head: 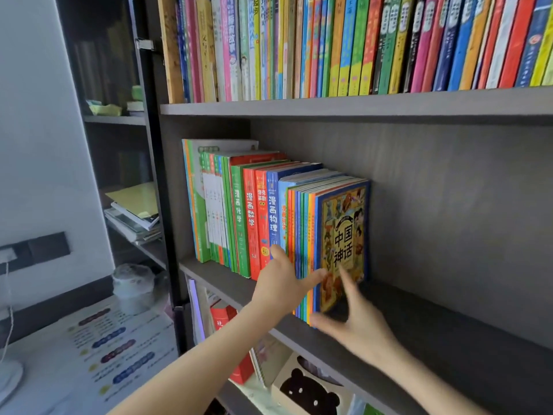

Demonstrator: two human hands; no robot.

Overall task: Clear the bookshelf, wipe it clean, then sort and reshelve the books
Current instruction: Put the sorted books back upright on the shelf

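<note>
Both bare arms reach up and forward. The left hand (pixel 281 284) is spread, thumb up, forefinger straight; the right hand (pixel 360 327) is just beside it, fingers splayed and blurred.

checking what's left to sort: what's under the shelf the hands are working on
A red book, a thin booklet and a white box with a black bear shape. The shelf board and left forearm cover the rest.

Grey shelf (pixel 449 339) holds green, red, blue spines (pixel 251 223) and a yellow-illustrated cover (pixel 344 235).
</note>
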